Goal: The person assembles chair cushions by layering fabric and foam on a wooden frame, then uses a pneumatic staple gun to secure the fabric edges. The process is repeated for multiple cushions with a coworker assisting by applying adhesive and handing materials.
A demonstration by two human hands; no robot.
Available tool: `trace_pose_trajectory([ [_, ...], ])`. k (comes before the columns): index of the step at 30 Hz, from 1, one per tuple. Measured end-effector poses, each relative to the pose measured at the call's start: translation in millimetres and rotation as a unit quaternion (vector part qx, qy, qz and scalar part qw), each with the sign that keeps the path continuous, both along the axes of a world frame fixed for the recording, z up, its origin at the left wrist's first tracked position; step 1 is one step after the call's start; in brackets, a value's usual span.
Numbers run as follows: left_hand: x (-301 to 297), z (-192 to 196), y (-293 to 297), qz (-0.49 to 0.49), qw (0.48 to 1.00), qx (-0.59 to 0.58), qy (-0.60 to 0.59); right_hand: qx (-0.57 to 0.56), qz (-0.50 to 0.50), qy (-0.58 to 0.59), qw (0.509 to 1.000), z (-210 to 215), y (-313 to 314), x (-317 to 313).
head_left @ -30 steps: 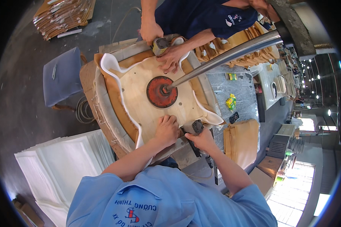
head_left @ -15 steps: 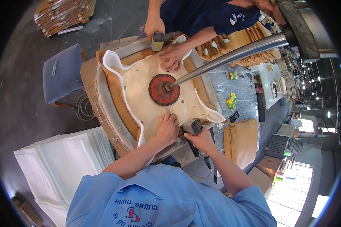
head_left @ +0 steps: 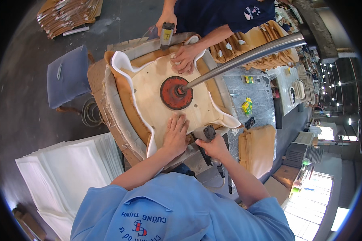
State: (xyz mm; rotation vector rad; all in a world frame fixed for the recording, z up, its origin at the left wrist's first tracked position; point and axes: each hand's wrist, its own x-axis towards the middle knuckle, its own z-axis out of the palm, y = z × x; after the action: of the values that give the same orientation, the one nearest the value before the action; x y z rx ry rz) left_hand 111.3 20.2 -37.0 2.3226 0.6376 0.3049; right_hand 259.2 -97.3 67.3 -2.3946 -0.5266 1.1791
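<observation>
A pale wooden seat board (head_left: pixel 149 94) lies on white foam (head_left: pixel 124 69) and brown material (head_left: pixel 126 96) in a padded frame. My left hand (head_left: pixel 176 134) rests on the board's near edge, fingers stretched out, holding nothing. My right hand (head_left: pixel 214 146) is wrapped round the handle of a pneumatic staple gun (head_left: pixel 205 133), whose head is at the near right edge of the seat. A red round press plate (head_left: pixel 176 93) on a metal rod (head_left: pixel 245 60) bears on the board's middle. Across from me a co-worker holds another staple gun (head_left: pixel 166 37); their other hand (head_left: pixel 184 59) lies on the board.
A stack of white foam sheets (head_left: pixel 76 164) stands at the left, below a blue padded seat (head_left: pixel 68 76). On the right, a plastic-covered table (head_left: pixel 241 90) bears yellow-green boxes (head_left: pixel 247 105) and folded brown pieces (head_left: pixel 256 148). More brown pieces (head_left: pixel 261 48) hang beyond the rod.
My left fingers have gone from curled to stretched out on the board. The co-worker's staple gun has shifted slightly up and away from the seat edge. My right hand keeps its grip.
</observation>
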Motion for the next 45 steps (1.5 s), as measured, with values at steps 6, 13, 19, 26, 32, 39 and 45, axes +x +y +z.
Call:
trace_pose_trajectory([
  [6, 1.7, 2.6, 0.1, 0.019, 0.999, -0.038, 0.027, 0.002, 0.001, 0.045, 0.999, 10.5, -1.8, -3.8],
  [13, -5.3, 1.0, 0.2, 0.003, 0.999, -0.035, 0.025, -0.006, 0.017, 0.026, 1.0, 1.3, 3.6, -12.9],
  [19, -43.0, 35.3, 26.2, -0.04, 0.989, -0.133, 0.058, 0.091, -0.057, 0.035, 0.994, 11.2, -63.0, -21.1],
  [26, -44.7, 92.2, -57.1, -0.32, 0.906, -0.275, 0.006, 0.197, -0.221, 0.018, 0.955, -17.8, -168.7, -69.0],
  [32, -44.4, 30.2, -71.8, -0.206, 0.971, -0.115, 0.04, 0.165, -0.341, 0.036, 0.925, -55.8, -218.5, -60.5],
  [39, -51.2, 20.6, -82.2, -0.125, 0.992, -0.006, 0.029, 0.119, -0.402, 0.028, 0.907, -104.8, -267.4, 24.4],
  [45, -48.8, 29.9, -92.7, -0.041, 0.998, 0.05, 0.007, 0.112, -0.402, 0.012, 0.909, -125.3, -293.4, 105.4],
])
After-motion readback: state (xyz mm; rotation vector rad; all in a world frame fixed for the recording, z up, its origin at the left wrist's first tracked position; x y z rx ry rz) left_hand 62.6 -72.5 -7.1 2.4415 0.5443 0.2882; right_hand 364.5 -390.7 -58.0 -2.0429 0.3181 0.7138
